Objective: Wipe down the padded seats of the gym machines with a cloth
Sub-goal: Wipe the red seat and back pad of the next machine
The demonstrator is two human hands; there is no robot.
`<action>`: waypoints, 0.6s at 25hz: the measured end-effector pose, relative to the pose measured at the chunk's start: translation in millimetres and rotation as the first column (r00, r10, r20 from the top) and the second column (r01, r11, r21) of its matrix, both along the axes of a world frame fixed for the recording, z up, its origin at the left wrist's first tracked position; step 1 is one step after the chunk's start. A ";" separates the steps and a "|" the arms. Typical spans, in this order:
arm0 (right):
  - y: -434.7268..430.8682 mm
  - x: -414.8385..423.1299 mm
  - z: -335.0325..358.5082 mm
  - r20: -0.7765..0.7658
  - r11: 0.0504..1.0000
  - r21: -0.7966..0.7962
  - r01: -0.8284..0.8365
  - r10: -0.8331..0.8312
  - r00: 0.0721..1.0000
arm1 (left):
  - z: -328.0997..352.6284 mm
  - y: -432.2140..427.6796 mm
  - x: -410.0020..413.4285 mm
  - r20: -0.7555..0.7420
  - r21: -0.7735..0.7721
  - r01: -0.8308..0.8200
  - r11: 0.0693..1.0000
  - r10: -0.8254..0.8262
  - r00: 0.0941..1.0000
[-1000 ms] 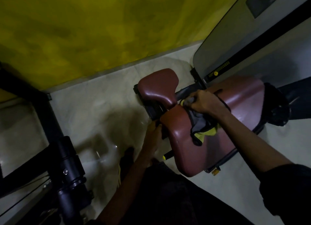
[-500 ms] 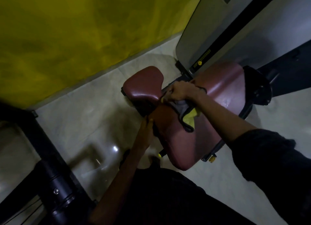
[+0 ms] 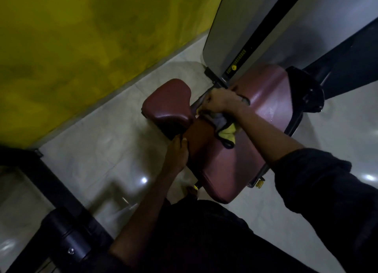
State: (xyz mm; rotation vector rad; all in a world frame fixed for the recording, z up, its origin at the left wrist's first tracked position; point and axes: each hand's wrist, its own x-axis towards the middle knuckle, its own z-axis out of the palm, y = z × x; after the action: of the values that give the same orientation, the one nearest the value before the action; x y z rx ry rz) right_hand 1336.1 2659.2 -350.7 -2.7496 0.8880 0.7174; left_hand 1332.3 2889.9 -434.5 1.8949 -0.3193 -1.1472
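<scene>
At the near end of the seat pad (image 3: 235, 170), closest to the camera: the person's dark clothing fills the bottom of the view. A dark sleeve (image 3: 327, 191) covers the right upper arm and crosses the pad's right edge. The pad is long, maroon and glossy, and runs away from the person on a slant up and to the right.

Well left of the pad's near end: black machine frame (image 3: 67, 242), low in the corner.

Under the pad's near right corner: small yellow knob (image 3: 259, 183).

Left of the pad's near half: bare left forearm reaching up to it. Left hand (image 3: 177, 156) sits on the pad's left edge, fingers curled against its side, gripping it. Fingertips are lost in shadow.

On the pad, about halfway along: cloth (image 3: 224, 129), grey with a yellow face, bunched, one fold hanging loose toward the near end. Right hand (image 3: 221, 102) is on top, clenched round the bunched cloth, knuckles up, holding it against the pad near the left edge.

Just left of the pad, past the left hand: a smaller maroon pad (image 3: 167, 107), rounded, close beside the right hand. Whether it touches the seat pad, cannot tell.

Far end of the pad: black bracket (image 3: 306, 92) on the right side. Beyond it stands a grey machine shroud (image 3: 229, 37) with a black strip and yellow marking running down toward the pad.

Left of the pad, spreading away: pale glossy tiled floor (image 3: 102, 150). Farthest off, a yellow wall (image 3: 81, 47).
</scene>
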 end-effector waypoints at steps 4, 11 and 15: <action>-18.2 -59.5 -0.1 0.536 0.947 -0.063 0.314 -0.233 0.811 | 4.7 -18.6 8.5 0.157 -0.039 0.114 0.993 -0.107 0.982; 62.0 -181.5 -61.3 0.814 0.874 0.139 0.466 -0.368 0.448 | 26.3 -68.7 -15.7 0.366 0.038 0.258 0.965 -0.254 0.895; 25.5 -186.0 -68.2 0.851 0.873 0.192 0.448 -0.375 0.367 | 31.4 -66.1 -21.2 0.560 0.096 0.317 0.944 -0.314 0.767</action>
State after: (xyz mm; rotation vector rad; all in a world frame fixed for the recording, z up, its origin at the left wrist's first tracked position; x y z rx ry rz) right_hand 1150.1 2684.6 -418.8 -2.2124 1.2074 -0.8114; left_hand 1311.0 2823.9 -403.1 2.2090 -1.0088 -0.7444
